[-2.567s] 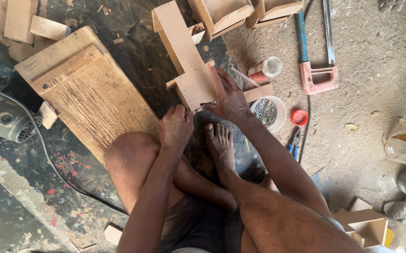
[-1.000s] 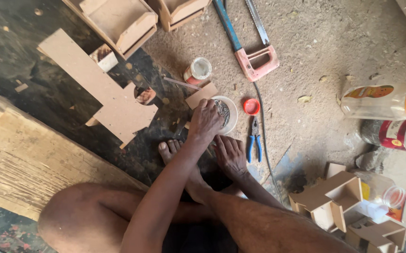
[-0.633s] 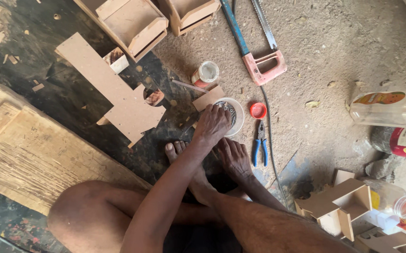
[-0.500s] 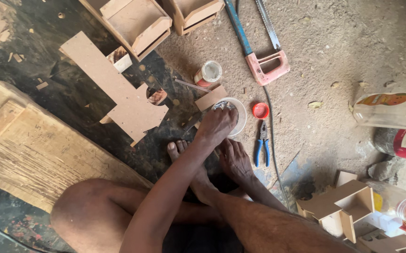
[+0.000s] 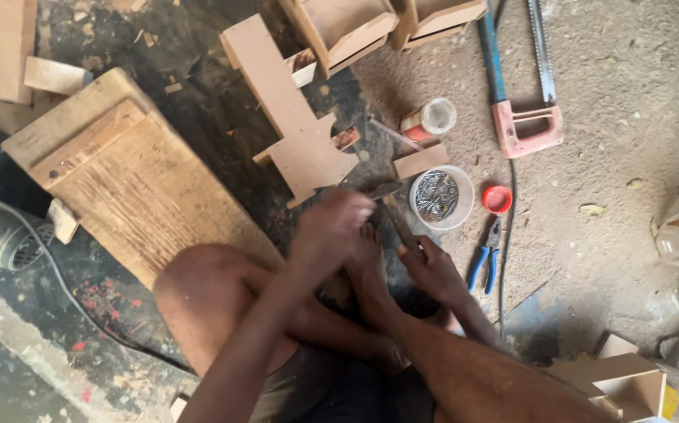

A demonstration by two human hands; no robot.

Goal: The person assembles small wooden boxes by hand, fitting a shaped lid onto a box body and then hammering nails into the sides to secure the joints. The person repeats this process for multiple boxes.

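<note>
While the right hand (image 5: 433,270) grips a hammer (image 5: 392,210) (left hand (image 5: 331,231) blurred, grip unclear), nails fill the tub (image 5: 441,197).

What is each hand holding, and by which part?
The right hand grips a hammer by its handle's lower end. The left hand is blurred; its grip cannot be told.

Your left hand (image 5: 331,227) is blurred with fingers curled, while your right hand (image 5: 433,270) sits just beside it, fingers closed, both forearms reaching forward.
</note>
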